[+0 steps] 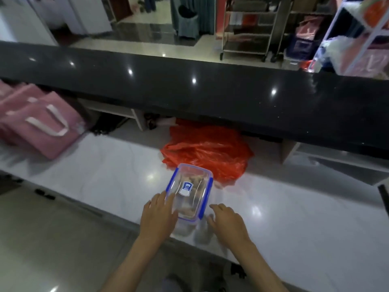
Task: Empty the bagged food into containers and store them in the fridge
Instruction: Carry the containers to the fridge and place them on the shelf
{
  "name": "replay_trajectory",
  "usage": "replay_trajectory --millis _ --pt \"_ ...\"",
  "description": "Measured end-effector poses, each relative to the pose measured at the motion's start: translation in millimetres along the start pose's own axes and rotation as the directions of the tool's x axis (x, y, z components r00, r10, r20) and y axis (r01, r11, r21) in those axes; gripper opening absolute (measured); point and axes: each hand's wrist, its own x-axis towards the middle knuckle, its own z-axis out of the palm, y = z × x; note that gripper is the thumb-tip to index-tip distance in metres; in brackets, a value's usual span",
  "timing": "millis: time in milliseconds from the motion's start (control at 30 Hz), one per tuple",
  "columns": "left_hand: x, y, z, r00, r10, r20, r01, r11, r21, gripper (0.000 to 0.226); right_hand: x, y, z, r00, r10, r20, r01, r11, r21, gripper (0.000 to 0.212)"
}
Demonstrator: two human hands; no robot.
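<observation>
A clear plastic container (190,191) with a lid, blue clips and a blue label lies on the white marble counter (294,218); brownish food shows through the lid. My left hand (157,216) rests against the container's left side, fingers spread onto the lid. To the right of the container's near corner hovers my right hand (226,222), fingers apart, holding nothing. A crumpled red plastic bag (208,152) lies just behind the container, partly under the dark upper counter.
A black stone bar top (189,91) runs across above the marble counter. Pink tote bags (37,123) lie at the left. A white fridge (25,20) stands far left. Metal racks (248,28) and shelving (357,34) stand beyond.
</observation>
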Motion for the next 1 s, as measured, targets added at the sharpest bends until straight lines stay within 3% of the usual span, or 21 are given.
replay_trajectory --millis 167,300,400,467,633,700,800,1000 --pt "12.4 -25.6 15.2 0.972 -0.159 0.175 0.189 0.968 -0.166 0.076 27.8 -4.3 17.4 0.961 0.122 0.249 -0.201 0.924 0.324 0.041" --pt "28.3 -29.7 12.2 0.895 -0.168 0.412 0.403 0.697 -0.593 0.076 38.3 -4.0 25.9 0.928 0.172 0.329 -0.333 0.779 0.531 0.036" --pt "38.1 -37.3 14.1 0.869 -0.177 0.461 0.481 0.517 -0.708 0.056 33.2 -15.1 23.6 0.912 0.235 0.336 -0.404 0.658 0.635 0.032" --pt "39.9 -43.0 17.1 0.872 -0.153 0.466 0.480 0.461 -0.747 0.057 26.5 -23.6 26.0 0.900 0.301 0.316 -0.436 0.591 0.679 0.031" --pt "34.7 -35.0 16.8 0.878 -0.057 0.475 0.453 0.418 -0.788 0.058 -7.4 -29.9 41.8 0.826 0.520 0.216 -0.449 0.376 0.811 0.046" --pt "31.2 -23.3 16.9 0.877 0.011 0.480 0.436 0.404 -0.805 0.055 -29.2 -32.5 47.2 0.774 0.613 0.160 -0.414 0.299 0.860 0.038" --pt "21.1 0.6 19.7 0.866 0.148 0.477 0.388 0.401 -0.830 0.049 -69.3 -31.2 54.8 0.661 0.748 0.061 -0.342 0.228 0.911 0.028" --pt "-10.4 71.2 28.0 0.763 0.435 0.477 0.252 0.479 -0.840 0.051 -169.2 -18.0 67.4 0.406 0.914 -0.014 -0.279 0.138 0.950 0.044"
